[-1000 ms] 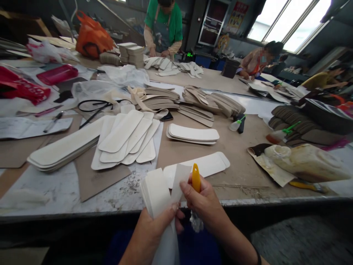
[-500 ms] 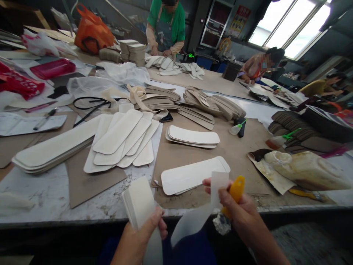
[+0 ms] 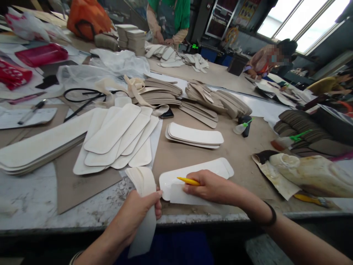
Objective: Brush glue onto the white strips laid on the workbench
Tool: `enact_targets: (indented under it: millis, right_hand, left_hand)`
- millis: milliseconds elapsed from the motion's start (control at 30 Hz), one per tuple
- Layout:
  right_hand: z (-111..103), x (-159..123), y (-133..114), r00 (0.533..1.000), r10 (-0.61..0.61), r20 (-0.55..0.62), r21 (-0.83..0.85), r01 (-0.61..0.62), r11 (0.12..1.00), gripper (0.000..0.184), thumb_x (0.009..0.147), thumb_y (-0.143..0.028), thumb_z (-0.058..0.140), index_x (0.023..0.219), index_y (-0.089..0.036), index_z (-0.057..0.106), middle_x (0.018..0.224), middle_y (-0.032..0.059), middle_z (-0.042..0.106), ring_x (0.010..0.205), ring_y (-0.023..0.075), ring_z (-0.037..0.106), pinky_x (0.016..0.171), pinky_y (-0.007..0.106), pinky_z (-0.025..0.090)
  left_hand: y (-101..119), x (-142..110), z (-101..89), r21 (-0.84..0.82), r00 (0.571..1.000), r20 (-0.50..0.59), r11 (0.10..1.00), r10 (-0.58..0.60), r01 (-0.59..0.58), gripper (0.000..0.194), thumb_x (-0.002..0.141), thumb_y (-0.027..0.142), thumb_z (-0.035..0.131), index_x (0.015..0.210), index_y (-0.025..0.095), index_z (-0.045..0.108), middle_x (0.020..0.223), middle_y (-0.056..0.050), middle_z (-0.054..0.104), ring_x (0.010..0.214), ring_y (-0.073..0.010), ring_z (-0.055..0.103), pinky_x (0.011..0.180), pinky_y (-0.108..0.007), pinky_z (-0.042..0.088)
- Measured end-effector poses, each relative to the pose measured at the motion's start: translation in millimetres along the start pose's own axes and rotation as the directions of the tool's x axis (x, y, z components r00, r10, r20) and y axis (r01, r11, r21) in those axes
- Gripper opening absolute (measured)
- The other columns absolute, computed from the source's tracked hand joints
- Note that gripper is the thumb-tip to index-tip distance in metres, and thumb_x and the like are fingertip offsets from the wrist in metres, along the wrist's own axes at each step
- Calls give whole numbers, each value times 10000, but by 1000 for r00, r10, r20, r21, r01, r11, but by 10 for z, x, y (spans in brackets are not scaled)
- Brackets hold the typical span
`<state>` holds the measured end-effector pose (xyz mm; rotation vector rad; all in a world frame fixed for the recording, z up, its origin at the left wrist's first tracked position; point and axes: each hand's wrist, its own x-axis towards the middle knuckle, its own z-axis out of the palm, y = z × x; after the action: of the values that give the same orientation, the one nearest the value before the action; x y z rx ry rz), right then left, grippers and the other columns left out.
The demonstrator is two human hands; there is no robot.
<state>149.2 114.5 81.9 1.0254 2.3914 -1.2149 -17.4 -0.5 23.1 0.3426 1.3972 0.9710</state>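
My left hand (image 3: pixel 145 208) is closed around a bundle of cream-white strips (image 3: pixel 142 180), which fan out above the fist and hang below it over the table edge. Beside it, my right hand (image 3: pixel 208 187) reaches over the table, gripping a yellow-handled brush (image 3: pixel 189 181) whose head is hidden. A thin white strip (image 3: pixel 176 193) lies under the fingers of that hand, along the near edge of a white rounded panel (image 3: pixel 172 178). Whether the fingers pinch or only press this strip, I cannot tell. Behind it rests a short stack of similar white panels (image 3: pixel 195 134).
Cream panels (image 3: pixel 116 132) are spread at the left. Grey-brown pieces (image 3: pixel 157 95) lie stacked farther back. On the right are a small glue bottle (image 3: pixel 240 128), a stained plastic container (image 3: pixel 314 173) and another yellow brush (image 3: pixel 310 200). Co-workers (image 3: pixel 168 22) work across the table.
My right hand has moved left and forward, bringing the brush and the thin strip down onto the white panel. The bundle in my left hand has shifted slightly. The view has tilted down.
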Motion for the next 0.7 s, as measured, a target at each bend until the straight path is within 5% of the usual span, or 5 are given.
enact_targets:
  millis: [133,467,700]
  right_hand:
    - [-72,229,-58,994,65,88,-113,-54,992,243,829,-358,503,695,-162,560,587,-28,499,515,94,417,477,210,269]
    - [0,416,-64,997,-24,71,-380,49,924,243,837,-350,492,882,-187,667,769,80,689,681,201,601,516,244,309]
    - [13,426,-104,997,-40,68,-460,66,886,270,842,-323,478,948,-177,679,854,121,710,757,246,652,552,263,382]
  left_hand:
    - [40,10,-5,78,1000,-7,997,-28,28,301,590,381,633,423,156,522,422,2,493,422,-134,473,501,-269,397]
    - [37,45,-6,137,998,-27,989,-54,57,279,626,371,589,457,153,547,436,-29,541,434,-142,489,503,-261,390]
    - [44,30,-3,36,992,-17,992,-123,123,228,612,350,632,542,148,554,478,-1,528,425,-131,479,479,-267,396]
